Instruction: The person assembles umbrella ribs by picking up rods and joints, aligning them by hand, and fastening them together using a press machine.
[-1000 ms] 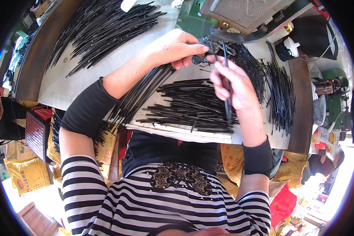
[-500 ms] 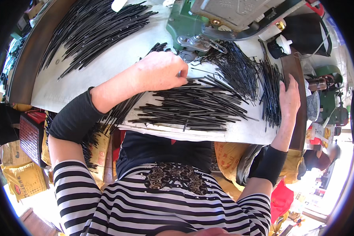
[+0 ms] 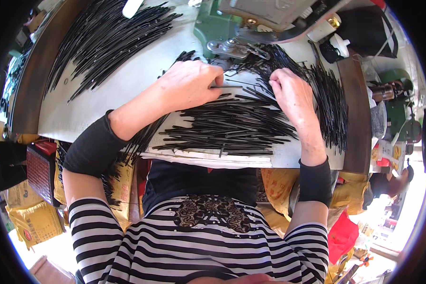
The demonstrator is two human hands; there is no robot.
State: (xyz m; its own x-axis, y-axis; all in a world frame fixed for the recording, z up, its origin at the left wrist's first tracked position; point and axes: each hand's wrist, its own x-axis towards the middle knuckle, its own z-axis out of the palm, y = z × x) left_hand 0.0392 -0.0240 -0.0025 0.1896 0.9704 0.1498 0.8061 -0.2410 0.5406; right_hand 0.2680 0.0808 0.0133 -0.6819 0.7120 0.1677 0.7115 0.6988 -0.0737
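My left hand (image 3: 191, 80) is closed in a pinch just in front of the green machine's metal head (image 3: 232, 48). Out of its fingertips, toward the right, pokes a thin black strip (image 3: 231, 86). My right hand (image 3: 292, 92) has its fingers curled together above the tangled strips right of the machine; whether anything is between them I cannot make out. Below both hands lies a loose heap of black strips (image 3: 232, 125). Another bundle of black strips (image 3: 329, 106) lies along the right side of the table.
The green machine (image 3: 210, 23) stands at the back of the white table (image 3: 75, 113). A large stack of black strips (image 3: 123, 40) covers the far left. Wooden edging (image 3: 356, 104) bounds the right side, with a white-topped bottle (image 3: 338, 45) near it. Yellow sacks (image 3: 35, 222) lie below on the left.
My right hand has left the bundle by the right edge and come inward toward the machine, its fingers now curled. The strip in my left hand shows more clearly.
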